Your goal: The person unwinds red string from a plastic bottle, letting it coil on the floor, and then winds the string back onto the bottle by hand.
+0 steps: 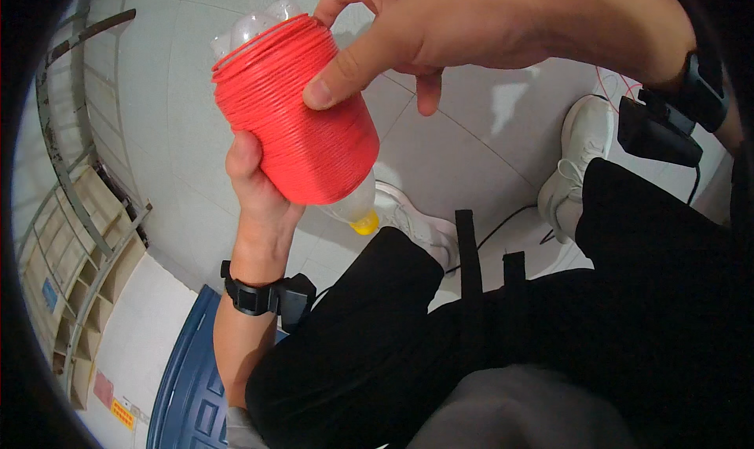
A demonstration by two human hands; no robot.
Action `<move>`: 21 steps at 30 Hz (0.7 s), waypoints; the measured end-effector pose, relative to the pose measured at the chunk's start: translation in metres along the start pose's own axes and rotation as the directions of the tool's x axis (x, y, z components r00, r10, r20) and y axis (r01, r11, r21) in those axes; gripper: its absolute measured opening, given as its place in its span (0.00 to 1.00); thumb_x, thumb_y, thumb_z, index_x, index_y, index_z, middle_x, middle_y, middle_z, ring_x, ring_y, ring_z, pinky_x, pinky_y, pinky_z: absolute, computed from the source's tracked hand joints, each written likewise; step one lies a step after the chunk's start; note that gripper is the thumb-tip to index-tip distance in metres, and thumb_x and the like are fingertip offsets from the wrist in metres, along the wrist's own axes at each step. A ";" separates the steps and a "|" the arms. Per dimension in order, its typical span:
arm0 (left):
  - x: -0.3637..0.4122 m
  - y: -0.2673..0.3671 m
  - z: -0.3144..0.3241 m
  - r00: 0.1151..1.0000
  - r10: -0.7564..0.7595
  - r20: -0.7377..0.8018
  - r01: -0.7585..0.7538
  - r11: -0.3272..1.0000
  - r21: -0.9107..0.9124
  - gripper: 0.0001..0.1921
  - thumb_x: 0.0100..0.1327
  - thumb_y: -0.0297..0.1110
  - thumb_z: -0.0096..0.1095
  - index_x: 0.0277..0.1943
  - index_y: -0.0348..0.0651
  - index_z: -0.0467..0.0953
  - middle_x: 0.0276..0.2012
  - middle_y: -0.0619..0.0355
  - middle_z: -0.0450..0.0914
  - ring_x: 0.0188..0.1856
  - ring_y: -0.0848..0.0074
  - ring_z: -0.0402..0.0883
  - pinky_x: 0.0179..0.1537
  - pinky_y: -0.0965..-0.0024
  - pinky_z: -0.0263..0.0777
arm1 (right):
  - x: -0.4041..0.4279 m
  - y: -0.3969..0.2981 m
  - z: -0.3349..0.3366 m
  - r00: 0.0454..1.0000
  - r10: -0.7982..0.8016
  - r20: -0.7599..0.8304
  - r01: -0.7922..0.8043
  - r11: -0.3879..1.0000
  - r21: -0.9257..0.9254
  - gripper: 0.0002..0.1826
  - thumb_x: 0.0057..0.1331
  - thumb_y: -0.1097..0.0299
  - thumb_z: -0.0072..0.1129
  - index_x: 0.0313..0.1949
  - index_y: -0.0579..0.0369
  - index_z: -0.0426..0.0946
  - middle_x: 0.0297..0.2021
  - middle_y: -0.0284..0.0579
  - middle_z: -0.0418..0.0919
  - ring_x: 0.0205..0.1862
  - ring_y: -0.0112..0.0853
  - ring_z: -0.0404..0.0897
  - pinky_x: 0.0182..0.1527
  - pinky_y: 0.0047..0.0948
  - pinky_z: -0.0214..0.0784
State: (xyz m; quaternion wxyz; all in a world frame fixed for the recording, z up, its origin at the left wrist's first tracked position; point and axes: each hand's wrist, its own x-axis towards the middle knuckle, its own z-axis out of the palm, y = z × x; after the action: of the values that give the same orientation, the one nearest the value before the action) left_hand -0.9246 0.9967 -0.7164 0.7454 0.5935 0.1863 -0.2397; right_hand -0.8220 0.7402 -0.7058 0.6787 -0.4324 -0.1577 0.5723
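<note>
A clear plastic bottle (347, 204) is tightly wound with red cord (294, 107) around its body. Its yellow cap (365, 222) points down to the lower right, and its lobed base (253, 28) sticks out past the cord at the upper left. From below and the left, my left hand (253, 178) supports the bottle; its thumb lies along the side and the other fingers are hidden behind. My right hand (400, 43) grips the upper right side, thumb pressed on the windings and index finger at the top edge.
Below the bottle are white shoes (580, 149) on a tiled floor (471, 131). A black cable (506, 222) runs between them. Thin red strands (625, 84) show beside my right wrist. At left stand a metal frame (56, 149) and a compartmented rack (88, 296), with a blue panelled door (194, 390) below.
</note>
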 end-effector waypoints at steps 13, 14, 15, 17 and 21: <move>-0.001 0.001 -0.010 0.992 -0.045 0.120 0.042 0.999 0.032 0.58 0.46 0.76 0.61 0.71 0.40 0.52 0.64 0.45 0.66 0.63 0.49 0.69 0.62 0.46 0.70 | -0.001 -0.008 -0.004 0.978 -0.004 0.208 -0.002 1.000 0.030 0.41 0.64 0.49 0.62 0.65 0.67 0.56 0.55 0.62 0.72 0.50 0.40 0.78 0.38 0.31 0.76; 0.000 0.003 -0.012 0.992 -0.043 0.118 0.039 0.999 0.035 0.58 0.46 0.76 0.61 0.71 0.40 0.52 0.64 0.45 0.66 0.63 0.49 0.69 0.62 0.46 0.70 | -0.002 -0.009 -0.003 0.981 0.000 0.195 -0.006 1.000 0.029 0.41 0.65 0.49 0.62 0.65 0.67 0.56 0.55 0.62 0.72 0.50 0.40 0.78 0.38 0.31 0.76; 0.001 0.003 -0.014 0.987 -0.071 0.143 0.064 0.997 0.053 0.59 0.46 0.77 0.60 0.71 0.40 0.52 0.64 0.45 0.66 0.63 0.50 0.69 0.62 0.47 0.70 | -0.001 -0.009 -0.001 0.983 0.012 0.183 -0.018 0.999 0.031 0.41 0.65 0.49 0.62 0.65 0.67 0.56 0.55 0.62 0.72 0.49 0.40 0.78 0.38 0.30 0.76; 0.000 0.003 -0.014 0.982 -0.098 0.165 0.086 0.993 0.074 0.60 0.45 0.79 0.59 0.71 0.40 0.53 0.65 0.45 0.65 0.64 0.52 0.69 0.62 0.48 0.70 | 0.000 -0.007 0.001 0.985 0.020 0.171 -0.027 0.999 0.036 0.41 0.65 0.49 0.62 0.65 0.67 0.56 0.55 0.61 0.72 0.49 0.40 0.78 0.38 0.30 0.76; 0.003 0.009 -0.004 0.989 -0.067 0.133 0.086 0.986 -0.145 0.53 0.52 0.77 0.56 0.67 0.38 0.60 0.61 0.50 0.72 0.60 0.66 0.74 0.60 0.60 0.71 | 0.003 0.004 0.000 0.989 0.050 0.138 -0.067 0.991 0.117 0.39 0.65 0.48 0.61 0.64 0.64 0.58 0.56 0.57 0.72 0.49 0.38 0.77 0.38 0.29 0.75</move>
State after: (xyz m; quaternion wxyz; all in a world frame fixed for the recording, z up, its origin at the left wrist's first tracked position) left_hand -0.9169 1.0020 -0.7122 0.7885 0.5117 0.1785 -0.2909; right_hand -0.8232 0.7424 -0.7096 0.6745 -0.3550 -0.1551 0.6285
